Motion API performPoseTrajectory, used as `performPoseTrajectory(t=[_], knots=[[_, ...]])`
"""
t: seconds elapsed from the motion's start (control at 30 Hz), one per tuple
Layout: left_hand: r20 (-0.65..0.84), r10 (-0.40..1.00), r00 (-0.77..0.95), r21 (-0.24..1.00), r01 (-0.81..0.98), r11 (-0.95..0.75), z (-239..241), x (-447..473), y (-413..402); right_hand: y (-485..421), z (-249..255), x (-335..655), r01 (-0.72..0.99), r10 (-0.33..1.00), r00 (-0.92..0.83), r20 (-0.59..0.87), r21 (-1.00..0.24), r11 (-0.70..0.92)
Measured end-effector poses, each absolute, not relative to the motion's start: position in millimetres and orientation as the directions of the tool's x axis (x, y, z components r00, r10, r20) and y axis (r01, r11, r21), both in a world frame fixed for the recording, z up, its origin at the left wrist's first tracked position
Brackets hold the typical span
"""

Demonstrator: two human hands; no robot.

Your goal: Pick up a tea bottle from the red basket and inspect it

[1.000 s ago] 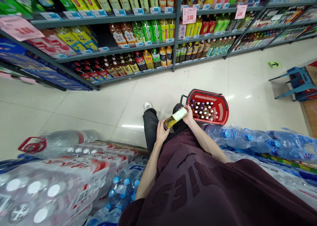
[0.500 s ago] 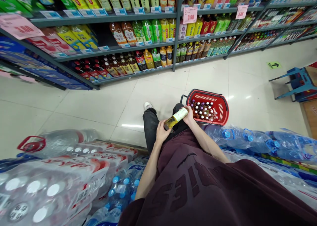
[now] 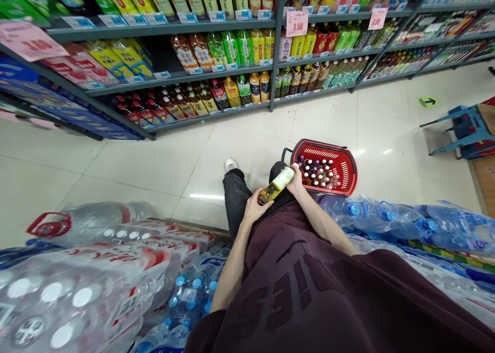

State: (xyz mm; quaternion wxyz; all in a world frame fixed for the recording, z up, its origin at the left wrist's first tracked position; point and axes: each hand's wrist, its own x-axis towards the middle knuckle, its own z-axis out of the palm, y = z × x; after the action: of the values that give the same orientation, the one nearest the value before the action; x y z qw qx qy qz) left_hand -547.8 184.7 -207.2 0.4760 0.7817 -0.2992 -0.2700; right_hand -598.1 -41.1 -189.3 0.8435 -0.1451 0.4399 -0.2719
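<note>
A bottle of yellowish drink [image 3: 279, 182] with a pale green label lies tilted across my lap, its white cap toward the upper right. My left hand [image 3: 255, 206] is closed around its base end. Near the neck, my right hand [image 3: 296, 181] grips the other end. Just to the right of that hand stands a red shopping basket [image 3: 350, 159] with a black rim, holding several upright bottles with white, purple and pink caps.
Ahead runs a shelf rack [image 3: 273, 48] packed with drink bottles. Shrink-wrapped water bottles [image 3: 116, 270] are stacked at my left, and large water jugs [image 3: 390, 216] at my right. A blue stool [image 3: 464, 128] stands at the far right on the tiled floor [image 3: 185, 151].
The bottle has been turned a little about its length in my hands, so a different side of the label shows. The basket has not moved.
</note>
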Motion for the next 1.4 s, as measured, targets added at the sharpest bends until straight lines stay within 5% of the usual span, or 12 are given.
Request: performPoseTrajectory(t=[0.83,1.4], knots=[[-0.343,-0.789,0.509,0.917,-0.001,-0.4,-204,-544,190,-38,-186,-596,0.309,-0.571,0.511,-0.643,-0.482,0.82],[-0.342,-0.784,0.518,0.89,-0.088,-0.447,-211,-543,188,-38,-184,-597,0.32,-0.595,0.496,-0.633,-0.504,0.802]])
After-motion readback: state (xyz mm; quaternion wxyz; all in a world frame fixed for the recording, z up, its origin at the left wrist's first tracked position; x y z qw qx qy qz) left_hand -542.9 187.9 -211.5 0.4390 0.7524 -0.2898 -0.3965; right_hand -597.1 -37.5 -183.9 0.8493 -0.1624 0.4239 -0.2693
